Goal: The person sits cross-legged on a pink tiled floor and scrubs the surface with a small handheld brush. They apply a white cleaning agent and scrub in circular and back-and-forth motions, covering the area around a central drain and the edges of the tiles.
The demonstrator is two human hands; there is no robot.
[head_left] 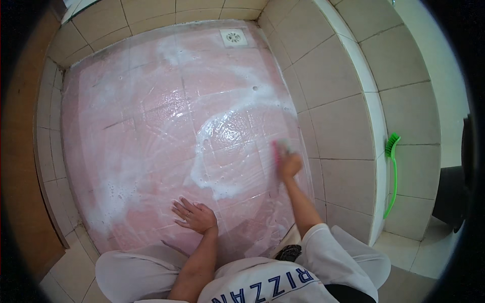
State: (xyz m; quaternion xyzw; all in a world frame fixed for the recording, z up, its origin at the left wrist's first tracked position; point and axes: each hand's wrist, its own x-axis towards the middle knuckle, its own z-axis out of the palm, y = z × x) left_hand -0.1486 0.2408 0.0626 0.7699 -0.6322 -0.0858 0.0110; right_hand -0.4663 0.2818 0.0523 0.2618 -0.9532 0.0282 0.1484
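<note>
White suds lie in patches and a curved band over the wet pink tiled floor [159, 144]. My right hand [291, 165] grips a scrub brush [278, 151] with pink bristles, near the right wall; the brush is blurred and partly hidden by the hand. My left hand [195, 216] rests palm down on the floor near my knees, fingers spread, with a ring on one finger and nothing held.
A floor drain [233, 37] sits near the far right corner. Beige tiled walls [329, 79] border the floor. A green long-handled brush [395, 166] rests along the white ledge [380, 147] at right. A brown wooden door [26, 151] stands at left.
</note>
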